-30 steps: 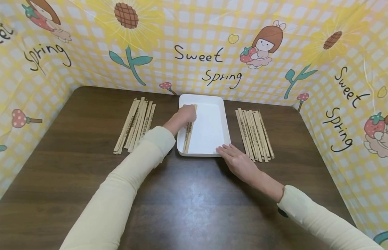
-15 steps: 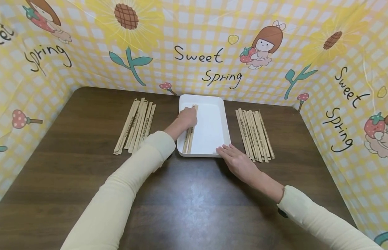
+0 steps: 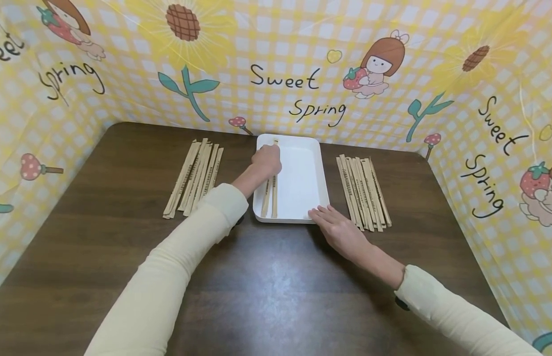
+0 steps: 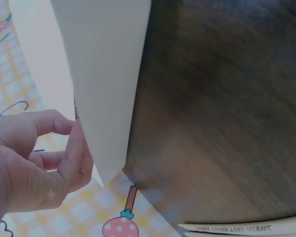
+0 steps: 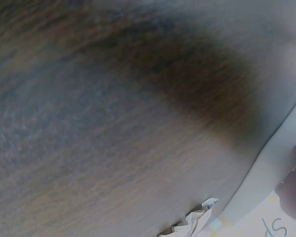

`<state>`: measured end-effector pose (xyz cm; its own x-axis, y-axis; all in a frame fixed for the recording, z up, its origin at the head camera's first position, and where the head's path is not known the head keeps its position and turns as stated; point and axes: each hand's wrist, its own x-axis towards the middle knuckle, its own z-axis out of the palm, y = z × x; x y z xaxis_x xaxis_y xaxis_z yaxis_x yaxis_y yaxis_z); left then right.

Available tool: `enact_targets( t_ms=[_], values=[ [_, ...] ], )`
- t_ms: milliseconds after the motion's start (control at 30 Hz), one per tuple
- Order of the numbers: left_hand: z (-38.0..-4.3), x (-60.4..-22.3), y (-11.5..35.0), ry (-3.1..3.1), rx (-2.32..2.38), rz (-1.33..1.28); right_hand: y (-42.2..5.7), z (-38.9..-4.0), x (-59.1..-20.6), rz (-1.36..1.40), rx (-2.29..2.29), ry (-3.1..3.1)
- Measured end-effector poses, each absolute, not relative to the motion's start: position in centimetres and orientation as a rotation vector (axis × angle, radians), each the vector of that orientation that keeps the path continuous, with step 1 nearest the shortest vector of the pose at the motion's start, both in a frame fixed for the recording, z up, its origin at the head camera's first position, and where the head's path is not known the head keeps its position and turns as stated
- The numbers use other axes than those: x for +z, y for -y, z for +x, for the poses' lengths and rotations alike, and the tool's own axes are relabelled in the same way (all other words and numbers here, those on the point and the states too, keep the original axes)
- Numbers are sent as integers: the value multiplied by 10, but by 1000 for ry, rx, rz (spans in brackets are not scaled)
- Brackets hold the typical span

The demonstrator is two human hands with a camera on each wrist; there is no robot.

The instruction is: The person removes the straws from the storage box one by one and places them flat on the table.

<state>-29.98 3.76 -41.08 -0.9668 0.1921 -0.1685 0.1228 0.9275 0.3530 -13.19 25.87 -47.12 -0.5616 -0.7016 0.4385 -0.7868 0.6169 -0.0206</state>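
Observation:
A white rectangular tray (image 3: 300,183) lies on the table with two slim paper-wrapped straws inside, along its left side. My left hand (image 3: 266,160) reaches over the tray and pinches one paper-wrapped straw (image 3: 275,198); its far end shows past the knuckles. Left of it in the tray lies the other straw (image 3: 265,200). In the left wrist view, the bent fingers (image 4: 79,158) are partly behind the tray's side wall (image 4: 103,89), hiding the grip. My right hand (image 3: 343,232) rests straight fingers on the tray's near right corner.
One bundle of several wrapped straws (image 3: 196,173) lies left of the tray, another bundle (image 3: 364,193) right of it. The dark wooden table (image 3: 258,291) is bordered by a yellow checked cloth (image 3: 298,49) at the back and sides.
The left hand has shifted the pinched straw slightly right at its near end and farther back, widening the gap to the other straw. The right hand stays at the tray corner.

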Motion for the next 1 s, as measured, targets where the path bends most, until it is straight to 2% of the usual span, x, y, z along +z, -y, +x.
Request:
enact_targets(
  t_ms=[300,600,1000],
  values=[
    [-300,-394,-19,-2839,607,242,-259,-131,-471,1184,314,2464],
    [-297,-368,30,-2832,755,250,-258,-131,-470,1186,316,2467],
    [-292,-381,100,-2815,779,219,-258,-130,-471,1185,316,2460]
  ],
)
